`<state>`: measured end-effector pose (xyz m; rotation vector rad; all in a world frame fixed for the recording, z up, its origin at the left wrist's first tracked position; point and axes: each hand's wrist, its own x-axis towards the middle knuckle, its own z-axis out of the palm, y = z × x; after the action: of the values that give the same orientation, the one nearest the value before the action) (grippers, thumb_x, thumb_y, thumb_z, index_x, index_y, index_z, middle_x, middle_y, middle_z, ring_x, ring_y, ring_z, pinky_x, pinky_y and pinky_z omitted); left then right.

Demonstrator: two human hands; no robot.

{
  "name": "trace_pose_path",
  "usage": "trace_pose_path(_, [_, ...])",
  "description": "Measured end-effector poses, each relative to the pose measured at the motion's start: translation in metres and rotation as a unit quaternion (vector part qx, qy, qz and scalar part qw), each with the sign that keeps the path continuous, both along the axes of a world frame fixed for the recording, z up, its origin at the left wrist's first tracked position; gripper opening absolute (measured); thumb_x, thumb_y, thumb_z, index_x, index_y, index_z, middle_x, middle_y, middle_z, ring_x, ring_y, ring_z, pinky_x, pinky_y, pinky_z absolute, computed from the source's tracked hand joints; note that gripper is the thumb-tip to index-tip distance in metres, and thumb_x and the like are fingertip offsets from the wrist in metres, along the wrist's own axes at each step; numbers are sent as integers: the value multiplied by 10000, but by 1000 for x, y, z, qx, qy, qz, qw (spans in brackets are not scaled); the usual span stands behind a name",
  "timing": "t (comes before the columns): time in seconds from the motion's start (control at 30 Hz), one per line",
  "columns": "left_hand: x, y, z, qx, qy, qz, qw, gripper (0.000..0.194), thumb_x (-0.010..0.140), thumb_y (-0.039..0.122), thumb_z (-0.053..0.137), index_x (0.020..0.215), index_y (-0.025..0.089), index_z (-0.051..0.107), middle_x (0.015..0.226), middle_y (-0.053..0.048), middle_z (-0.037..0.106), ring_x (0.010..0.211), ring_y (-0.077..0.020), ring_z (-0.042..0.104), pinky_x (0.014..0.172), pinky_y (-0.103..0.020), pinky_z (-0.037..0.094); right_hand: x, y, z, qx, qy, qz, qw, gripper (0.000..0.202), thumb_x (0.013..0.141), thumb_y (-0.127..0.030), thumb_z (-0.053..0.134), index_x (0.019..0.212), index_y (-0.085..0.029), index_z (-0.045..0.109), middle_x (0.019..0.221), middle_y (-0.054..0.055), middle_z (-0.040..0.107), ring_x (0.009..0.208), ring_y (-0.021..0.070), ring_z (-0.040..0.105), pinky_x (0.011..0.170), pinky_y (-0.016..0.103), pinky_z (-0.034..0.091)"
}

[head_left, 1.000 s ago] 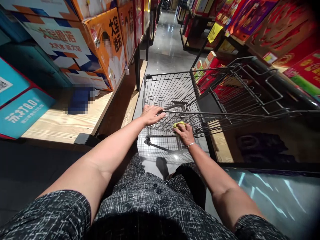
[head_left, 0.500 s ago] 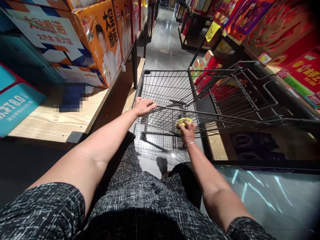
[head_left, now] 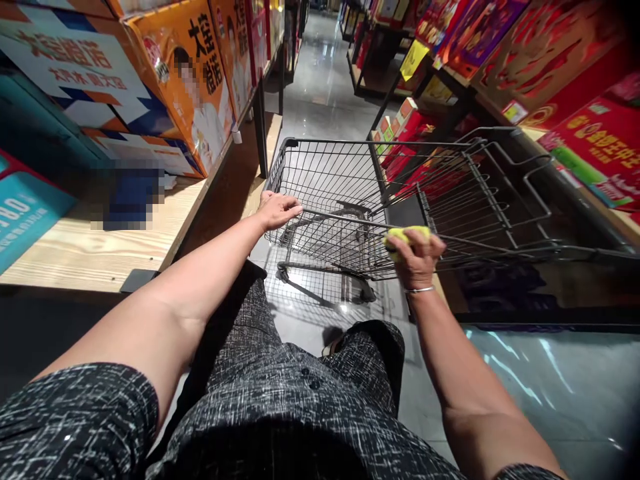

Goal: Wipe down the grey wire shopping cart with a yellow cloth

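Observation:
A dark wire shopping cart [head_left: 325, 173] stands crosswise in front of me, its basket showing bare wire. My left hand [head_left: 279, 211] is wrapped over the top rim at the cart's left corner. In my right hand [head_left: 419, 257] is a crumpled yellow cloth [head_left: 407, 235], pressed against the near side rail of the cart. The fingers of that hand are curled over the cloth, and a thin bracelet circles the wrist.
Orange boxes [head_left: 187, 87] and a blurred dark blue item [head_left: 131, 199] stand on a wooden shelf [head_left: 75, 250] at the left. Shelves with red gift boxes [head_left: 595, 147] line the right side. A grey tiled aisle [head_left: 320, 80] runs ahead.
My right hand has slid to the right along the near rail with the yellow cloth. My left hand stays on the cart's corner. The view has shifted slightly.

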<state>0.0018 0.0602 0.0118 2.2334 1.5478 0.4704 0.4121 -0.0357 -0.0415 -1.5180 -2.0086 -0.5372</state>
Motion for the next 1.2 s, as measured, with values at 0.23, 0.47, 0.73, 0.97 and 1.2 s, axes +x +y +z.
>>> trace_pose_path(0.23, [49, -22, 15, 6, 41, -78, 996, 538, 900, 518, 585, 1389, 294, 602, 1477, -65, 592, 1416, -323, 424, 1211, -539, 168, -20, 5, 45, 74, 55, -128, 987, 428, 797, -164, 589, 1189, -271, 722, 1348, 117, 541, 1232, 355, 414, 987, 592, 422])
trace_pose_path(0.47, [93, -35, 2, 59, 19, -79, 995, 477, 875, 399, 656, 1330, 263, 617, 1324, -74, 655, 1316, -311, 506, 1179, -516, 195, -131, 25, 50, -87, -30, 10, 996, 484, 865, -154, 561, 1300, -340, 665, 1459, 62, 540, 1235, 314, 385, 956, 458, 394])
trace_pose_path(0.73, [79, -13, 2, 26, -9, -59, 998, 317, 855, 384, 682, 1161, 306, 650, 1210, -14, 710, 1276, -287, 510, 1175, -507, 185, 18, 4, 83, -116, -40, -110, 986, 544, 782, -100, 578, 1273, -310, 682, 1403, 84, 573, 1151, 295, 412, 890, 430, 384])
trace_pose_path(0.97, [80, -13, 15, -8, 37, -44, 998, 352, 895, 458, 636, 1204, 291, 635, 1335, -35, 665, 1357, -296, 473, 1232, -540, 149, 75, -17, 78, -66, -14, -240, 968, 521, 780, -96, 547, 1255, -259, 686, 1387, 119, 547, 1135, 293, 399, 901, 458, 381])
trace_pose_path(1.2, [107, -27, 29, -22, 58, -104, 993, 691, 918, 431, 589, 1570, 340, 379, 1612, -42, 468, 1514, -302, 346, 1278, -568, 45, -44, 12, 46, -32, 11, -109, 993, 578, 769, -80, 573, 1284, -319, 676, 1433, 76, 510, 1191, 301, 392, 984, 475, 434])
